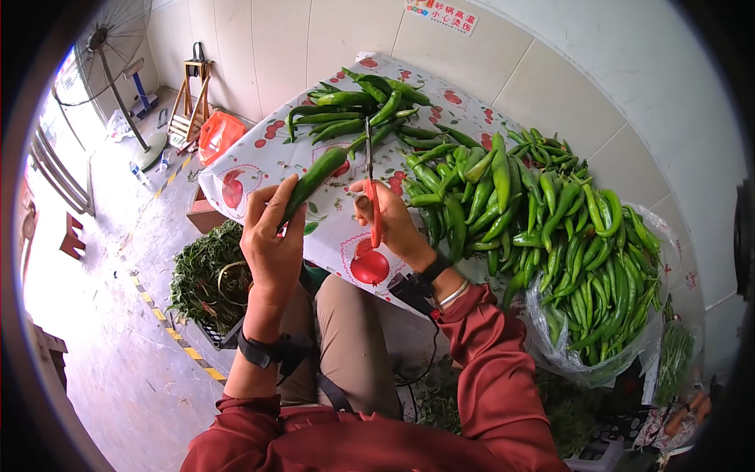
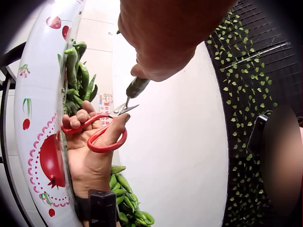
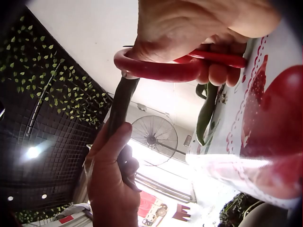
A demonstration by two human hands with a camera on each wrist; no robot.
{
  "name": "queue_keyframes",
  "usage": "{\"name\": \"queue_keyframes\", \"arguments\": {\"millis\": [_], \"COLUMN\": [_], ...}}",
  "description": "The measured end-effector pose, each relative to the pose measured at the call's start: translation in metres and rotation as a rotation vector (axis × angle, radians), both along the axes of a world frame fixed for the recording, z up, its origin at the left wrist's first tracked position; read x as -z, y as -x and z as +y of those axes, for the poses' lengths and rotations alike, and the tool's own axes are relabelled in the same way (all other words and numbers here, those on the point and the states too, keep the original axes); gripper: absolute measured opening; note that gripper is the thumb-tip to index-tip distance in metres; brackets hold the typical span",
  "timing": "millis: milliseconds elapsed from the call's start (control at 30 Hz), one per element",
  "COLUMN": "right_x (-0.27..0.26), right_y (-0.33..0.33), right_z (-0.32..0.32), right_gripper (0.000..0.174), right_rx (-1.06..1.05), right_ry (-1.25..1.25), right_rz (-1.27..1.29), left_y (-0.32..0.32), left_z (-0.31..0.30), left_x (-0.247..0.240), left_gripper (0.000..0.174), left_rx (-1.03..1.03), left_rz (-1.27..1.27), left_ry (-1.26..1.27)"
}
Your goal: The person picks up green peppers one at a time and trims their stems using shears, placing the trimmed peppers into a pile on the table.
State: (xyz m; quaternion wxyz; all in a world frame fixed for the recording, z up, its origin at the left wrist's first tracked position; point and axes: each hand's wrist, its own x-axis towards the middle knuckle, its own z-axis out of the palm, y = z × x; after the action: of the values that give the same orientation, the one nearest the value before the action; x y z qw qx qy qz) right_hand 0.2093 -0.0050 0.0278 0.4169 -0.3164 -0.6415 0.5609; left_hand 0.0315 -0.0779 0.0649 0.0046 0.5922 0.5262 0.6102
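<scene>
I see the left hand [image 1: 271, 232] with fingers curled round a green pepper [image 1: 314, 181] above the table's [image 1: 263, 165] left side; the right hand [image 1: 397, 224] grips red-handled scissors [image 1: 376, 216], blades [image 1: 369, 149] slightly parted at the stem [image 2: 127, 101]. I'd hold the pepper steady, fingertips clear, and snip squarely.

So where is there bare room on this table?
Bare cloth lies between the left hand and the far pepper pile, and between the scissors and its front edge. The right side is crowded by the big pepper heap.
</scene>
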Motion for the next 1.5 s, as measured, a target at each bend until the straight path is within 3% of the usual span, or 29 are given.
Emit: {"name": "queue_keyframes", "arguments": {"millis": [467, 967, 1067, 1233, 1500], "right_x": [0.006, 0.004, 0.006, 0.001, 0.001], "right_y": [-0.002, -0.002, -0.005, -0.007, -0.009], "right_z": [0.004, 0.003, 0.004, 0.004, 0.007], "right_gripper": [0.055, 0.047, 0.045, 0.044, 0.045], "right_rx": [-0.018, 0.148, 0.147, 0.223, 0.233], "right_ry": [-0.026, -0.114, -0.031, 0.095, 0.179], "right_rz": [0.134, -0.013, 0.005, 0.094, 0.124], "left_y": [-0.003, -0.008, -0.005, 0.006, 0.011], "left_z": [-0.001, -0.001, 0.003, 0.02, 0.067], "left_x": [0.002, 0.006, 0.011, 0.013, 0.044], "left_gripper": [0.038, 0.038, 0.039, 0.033, 0.031], "left_rx": [0.029, 0.061, 0.045, -0.047, 0.012], "left_rz": [-0.003, -0.007, -0.005, 0.107, 0.352], "left_ry": [0.005, 0.054, 0.064, 0.131, 0.315]}}
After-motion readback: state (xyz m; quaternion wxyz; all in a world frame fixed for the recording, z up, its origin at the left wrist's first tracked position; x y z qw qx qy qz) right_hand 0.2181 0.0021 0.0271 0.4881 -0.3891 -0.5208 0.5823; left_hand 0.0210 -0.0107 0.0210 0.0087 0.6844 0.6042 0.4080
